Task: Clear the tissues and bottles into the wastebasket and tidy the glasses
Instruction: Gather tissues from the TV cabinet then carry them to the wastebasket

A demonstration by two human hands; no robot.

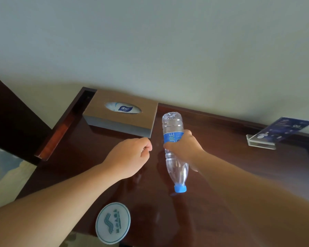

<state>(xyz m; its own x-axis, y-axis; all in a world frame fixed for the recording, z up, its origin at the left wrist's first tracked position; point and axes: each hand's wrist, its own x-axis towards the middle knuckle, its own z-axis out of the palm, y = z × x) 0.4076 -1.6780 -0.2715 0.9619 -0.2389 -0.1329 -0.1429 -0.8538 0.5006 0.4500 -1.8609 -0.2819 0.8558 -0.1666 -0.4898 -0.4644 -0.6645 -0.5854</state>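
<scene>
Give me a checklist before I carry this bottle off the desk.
1. Grip of right hand on bottle: ok, fingers wrap the label.
2. Blue cap on: ok.
3. Gap between bottle and tissue box: ok, they are apart.
4. Free left hand: cannot tell, fingers curled, palm hidden.
5. Sight of wastebasket: not ok, not in view.

Looks like a hotel room here: glossy dark wood tabletop [239, 166] against a plain wall [168, 50], a covered tissue box [120, 120], a logo-printed coaster [113, 222], and a promotional card [289, 128] in a clear stand [260, 142].
</scene>
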